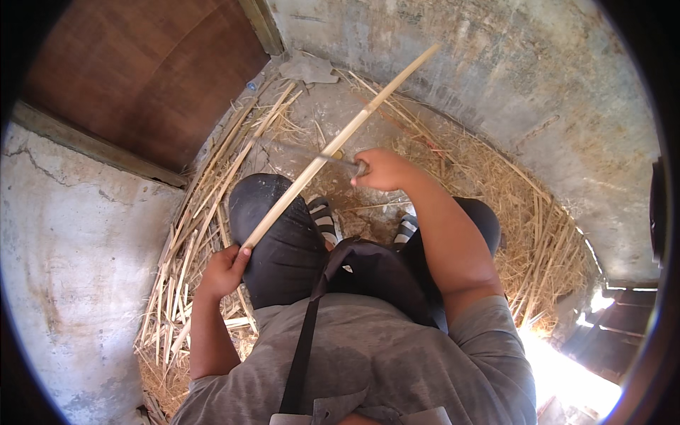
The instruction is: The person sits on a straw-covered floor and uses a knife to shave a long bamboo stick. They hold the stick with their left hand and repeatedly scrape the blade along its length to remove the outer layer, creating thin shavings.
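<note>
Pale wood strip (354, 122) slants from near left to far right, its near end clamped in the left hand (228, 269). Right hand (386, 170) is closed on a blurred blade (347, 163) crossing the strip around mid-length; contact unclear. Step judged: shaving or splitting; next move seems to call for a firm left hold and controlled blade angle.

Long, slim, pale strip (350, 131) aslant toward upper right, thin blurred blade (345, 163) across its middle
</note>
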